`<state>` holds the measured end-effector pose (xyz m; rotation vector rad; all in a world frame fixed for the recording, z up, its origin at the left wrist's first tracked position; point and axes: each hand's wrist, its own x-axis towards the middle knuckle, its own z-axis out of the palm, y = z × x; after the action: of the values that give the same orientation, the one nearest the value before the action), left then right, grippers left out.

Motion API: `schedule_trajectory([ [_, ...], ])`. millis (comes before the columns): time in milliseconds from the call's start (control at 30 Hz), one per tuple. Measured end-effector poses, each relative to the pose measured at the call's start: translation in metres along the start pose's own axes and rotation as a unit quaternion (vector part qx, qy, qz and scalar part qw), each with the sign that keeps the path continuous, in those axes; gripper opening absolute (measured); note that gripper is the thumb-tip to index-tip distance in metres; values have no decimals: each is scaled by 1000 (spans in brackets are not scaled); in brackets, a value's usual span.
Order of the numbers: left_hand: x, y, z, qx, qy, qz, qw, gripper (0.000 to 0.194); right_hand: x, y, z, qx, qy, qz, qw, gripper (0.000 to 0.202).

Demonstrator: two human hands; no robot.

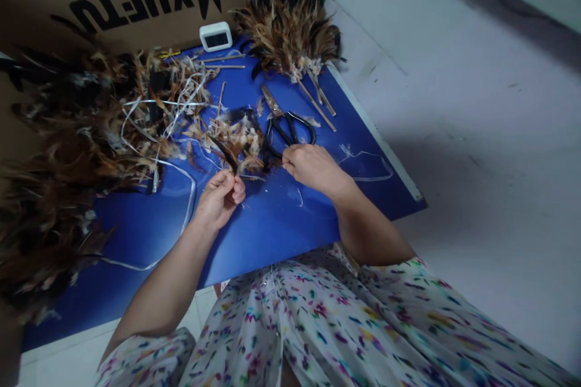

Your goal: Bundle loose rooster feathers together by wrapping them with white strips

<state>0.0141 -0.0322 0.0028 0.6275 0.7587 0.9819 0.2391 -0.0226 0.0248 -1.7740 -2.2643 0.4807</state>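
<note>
My left hand (220,196) pinches a dark feather (226,152) by its lower end, and the feather's tip points up and left. Just beyond it lies a small heap of loose brown and cream feathers (242,136). My right hand (313,169) is closed beside the heap, close to the black handles of a pair of scissors (274,104). Whatever may be between its fingertips is hidden. The scissors lie with their rusty blades pointing away from me.
Large feather piles (59,151) cover the table's left side, with white plastic string (190,193) trailing over them. A bundle of feathers on sticks (290,30) lies at the back right. A cardboard box (149,18) and a white digital clock (215,37) stand behind on the blue table (272,230).
</note>
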Motion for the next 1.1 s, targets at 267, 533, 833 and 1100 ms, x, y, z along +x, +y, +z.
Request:
schedule_trajectory([
  [267, 1, -1, -2, -5, -10, -1, 1000, 34, 1, -1, -1, 94, 32, -33, 995, 10],
  [533, 1, 0, -2, -11, -5, -4, 1000, 33, -1, -3, -2, 305, 88, -25, 948, 6],
  [833, 1, -1, -2, -12, -1, -7, 1000, 32, 2, -5, 1, 361, 104, -3, 927, 14],
  [1100, 1, -1, -3, -9, -2, -8, 1000, 31, 1, -6, 3, 359, 116, -2, 926, 17],
])
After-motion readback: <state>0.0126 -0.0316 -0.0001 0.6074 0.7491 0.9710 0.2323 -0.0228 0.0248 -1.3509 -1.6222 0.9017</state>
